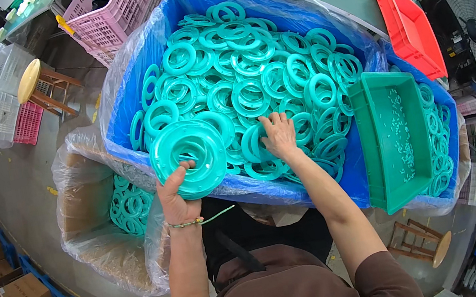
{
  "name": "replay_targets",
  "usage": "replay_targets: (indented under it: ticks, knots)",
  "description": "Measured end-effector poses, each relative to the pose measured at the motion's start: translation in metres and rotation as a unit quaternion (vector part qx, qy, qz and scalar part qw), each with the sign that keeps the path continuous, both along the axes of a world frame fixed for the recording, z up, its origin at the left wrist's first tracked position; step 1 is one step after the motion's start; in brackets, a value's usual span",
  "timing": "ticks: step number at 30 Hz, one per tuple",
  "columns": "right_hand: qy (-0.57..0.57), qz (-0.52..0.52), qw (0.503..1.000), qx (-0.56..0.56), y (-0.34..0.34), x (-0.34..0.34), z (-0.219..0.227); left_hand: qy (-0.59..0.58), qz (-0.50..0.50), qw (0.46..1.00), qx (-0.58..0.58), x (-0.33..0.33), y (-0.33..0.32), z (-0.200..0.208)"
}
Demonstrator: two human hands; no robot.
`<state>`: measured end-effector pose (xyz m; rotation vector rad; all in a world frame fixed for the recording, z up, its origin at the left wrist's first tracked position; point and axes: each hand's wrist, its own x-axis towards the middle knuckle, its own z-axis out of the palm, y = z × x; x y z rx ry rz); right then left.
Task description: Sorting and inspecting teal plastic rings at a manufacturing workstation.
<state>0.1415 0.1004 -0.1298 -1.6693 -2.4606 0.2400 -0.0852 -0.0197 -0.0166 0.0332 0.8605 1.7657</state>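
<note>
The left hand (180, 202) grips a stack of round teal plastic rings (207, 154) over the near left corner of a large blue bin (354, 175), its thumb hooked into the centre hole and its other fingers out of sight underneath. A thin bracelet (186, 224) circles the left wrist, one pale green end sticking out to the right. The right hand (280, 136) reaches into the near part of the bin, fingers bent over a loose teal ring (247, 145); whether they pinch it or merely touch it, I cannot tell. Similar rings are heaped across the bin, beneath and beyond both hands. Clear plastic film (123, 54) drapes over its edge.

On the right, a long green tray (372, 125) has small pale pieces (401, 132) scattered on its floor, with a second blue bin (454, 139) of rings beside it. To the left, a film-lined cardboard box (75, 190) holds more rings. Farther off are a red crate (411, 29) at right and a pink slotted crate (124, 9) at left.
</note>
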Motion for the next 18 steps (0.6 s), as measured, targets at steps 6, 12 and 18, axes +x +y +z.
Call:
replay_targets:
  ticks: [6,12,18]
  knots:
    - [0.049,0.063,0.996,0.029,0.013,0.002,-0.011,0.035,-0.019,0.999,-0.024,0.016,0.009,0.007]
    - [0.233,-0.046,0.943,-0.233,0.010,0.022,0.026,0.065,-0.033,0.996,-0.049,0.023,0.013,0.009]
    - [0.409,0.025,0.904,0.122,-0.023,0.007,0.130,0.112,-0.031,0.992,-0.048,0.054,0.020,0.015]
